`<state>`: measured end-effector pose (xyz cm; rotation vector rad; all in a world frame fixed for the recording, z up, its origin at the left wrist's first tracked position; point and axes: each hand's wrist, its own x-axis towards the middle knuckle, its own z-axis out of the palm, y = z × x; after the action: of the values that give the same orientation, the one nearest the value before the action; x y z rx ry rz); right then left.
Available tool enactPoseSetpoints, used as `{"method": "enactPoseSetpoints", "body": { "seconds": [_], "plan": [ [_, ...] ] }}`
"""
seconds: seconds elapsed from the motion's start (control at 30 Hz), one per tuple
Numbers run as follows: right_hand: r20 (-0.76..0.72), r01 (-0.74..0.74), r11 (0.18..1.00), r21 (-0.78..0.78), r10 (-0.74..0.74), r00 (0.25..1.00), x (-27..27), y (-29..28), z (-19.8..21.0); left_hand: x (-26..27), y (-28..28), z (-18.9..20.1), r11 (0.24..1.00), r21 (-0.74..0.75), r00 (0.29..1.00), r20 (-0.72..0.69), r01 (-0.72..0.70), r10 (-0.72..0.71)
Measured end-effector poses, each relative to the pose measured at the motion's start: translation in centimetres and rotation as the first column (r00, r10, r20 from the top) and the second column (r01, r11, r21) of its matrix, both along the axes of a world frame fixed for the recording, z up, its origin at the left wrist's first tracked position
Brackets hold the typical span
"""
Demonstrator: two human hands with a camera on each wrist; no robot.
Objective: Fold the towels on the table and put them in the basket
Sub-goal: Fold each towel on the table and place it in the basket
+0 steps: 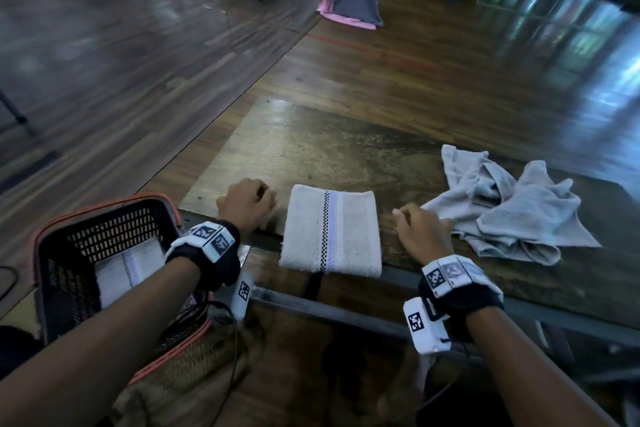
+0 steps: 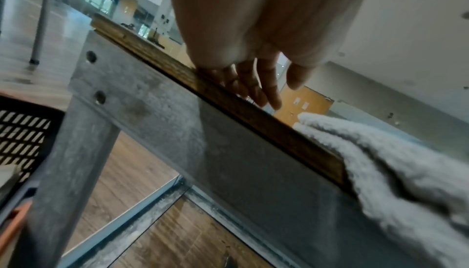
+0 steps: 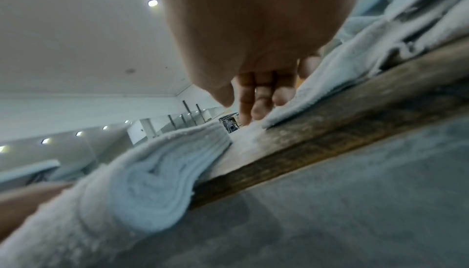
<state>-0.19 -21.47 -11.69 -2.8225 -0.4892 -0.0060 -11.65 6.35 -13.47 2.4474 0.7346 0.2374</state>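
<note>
Nearest us, the basket (image 1: 104, 253) sits left of the table (image 1: 346, 149), one folded towel already inside. Our left hand (image 1: 247, 206) and right hand (image 1: 420, 229), fingers loosely curled and holding nothing, flank the folded towel (image 1: 330, 230) (probably ready for lifting); the crumpled towel (image 1: 509, 204) waits right.

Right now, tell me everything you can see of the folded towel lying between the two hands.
The folded towel is pale cream terry cloth, folded into a thick, neat rectangle of several layers. A lengthwise band runs down its top: a black-and-white checked stripe beside a lighter woven strip. It lies flat on the wooden table, its near end overhanging the table's front edge. The left hand and right hand rest on either side; neither visibly touches it. The crumpled grey towel lies apart, to its right.
</note>
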Motion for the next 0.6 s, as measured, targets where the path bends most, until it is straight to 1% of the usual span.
{"method": "enactPoseSetpoints", "body": {
  "seconds": [0.03,0.1,0.23,0.3,0.4,0.5,0.6],
  "plan": [
    [-0.085,-0.013,0.999,0.032,0.016,0.996,-0.1,-0.3,0.0,-0.1,0.1,0.1,1.000,-0.005,0.999,-0.036,0.010,-0.010],
    [-0.213,-0.026,0.994,0.107,0.049,0.976,-0.3,-0.4,-0.2,-0.2,-0.2,0.1,0.996,0.019,0.991,-0.102,0.085,-0.082],
    [-0.363,0.031,0.967,0.254,0.066,0.930,-0.7,1.0,0.0,0.8,-1.6,0.3,0.982,-0.003,0.966,-0.179,0.187,-0.184],
    [-0.423,0.029,0.969,0.243,0.080,0.903,-0.8,1.9,0.2,1.5,-2.2,0.5,0.978,0.010,0.949,-0.240,0.210,-0.202],
    [-0.445,0.016,0.984,0.178,0.066,0.893,-0.7,2.7,0.4,2.1,-3.0,1.0,0.981,-0.029,0.936,-0.294,0.192,-0.192],
    [-0.462,0.028,0.983,0.179,0.059,0.885,-0.6,2.9,0.4,2.3,-3.5,1.4,0.979,-0.136,0.947,-0.267,0.149,-0.181],
    [-0.463,0.041,0.974,0.224,0.069,0.883,-1.0,2.5,0.5,1.5,-4.1,1.9,0.959,-0.256,0.978,-0.138,0.119,-0.158]
  ]
}}
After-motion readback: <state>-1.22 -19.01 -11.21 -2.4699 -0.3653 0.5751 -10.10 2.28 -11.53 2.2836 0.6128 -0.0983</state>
